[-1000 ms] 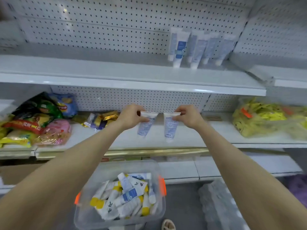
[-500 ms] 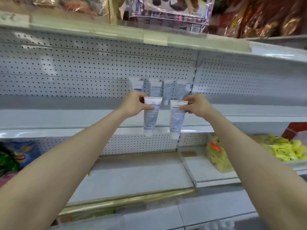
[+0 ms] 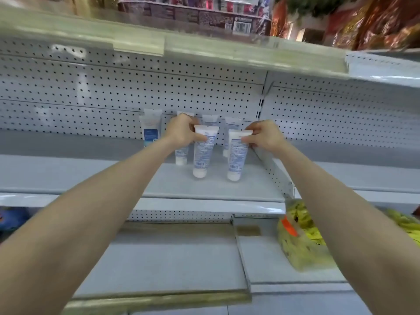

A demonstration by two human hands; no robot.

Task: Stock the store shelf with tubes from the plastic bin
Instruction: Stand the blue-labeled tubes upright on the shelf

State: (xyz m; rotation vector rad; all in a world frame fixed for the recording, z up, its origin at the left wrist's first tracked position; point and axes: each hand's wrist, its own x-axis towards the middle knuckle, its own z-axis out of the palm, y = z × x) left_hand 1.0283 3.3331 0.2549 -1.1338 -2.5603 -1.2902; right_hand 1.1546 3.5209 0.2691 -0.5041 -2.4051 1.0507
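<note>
My left hand [image 3: 181, 133] pinches the crimped top of a white tube with blue print [image 3: 203, 153]. My right hand [image 3: 263, 136] pinches the top of a second white tube [image 3: 236, 155]. Both tubes stand cap down on the grey middle shelf [image 3: 204, 187], side by side, in front of a row of several like tubes [image 3: 150, 128] leaning on the pegboard back wall. The plastic bin is out of view.
A perforated divider [image 3: 276, 171] bounds the shelf just right of the tubes. The shelf above [image 3: 204, 48] carries packaged goods. On the lower shelf [image 3: 159, 264], a yellow snack bag [image 3: 300, 244] lies at the right and a blue packet [image 3: 11, 220] at the far left.
Both hands have carried the tubes up from the bin area and forward over the middle shelf, bringing the caps down onto it. The view has tilted upward, so the bin has left the frame.
</note>
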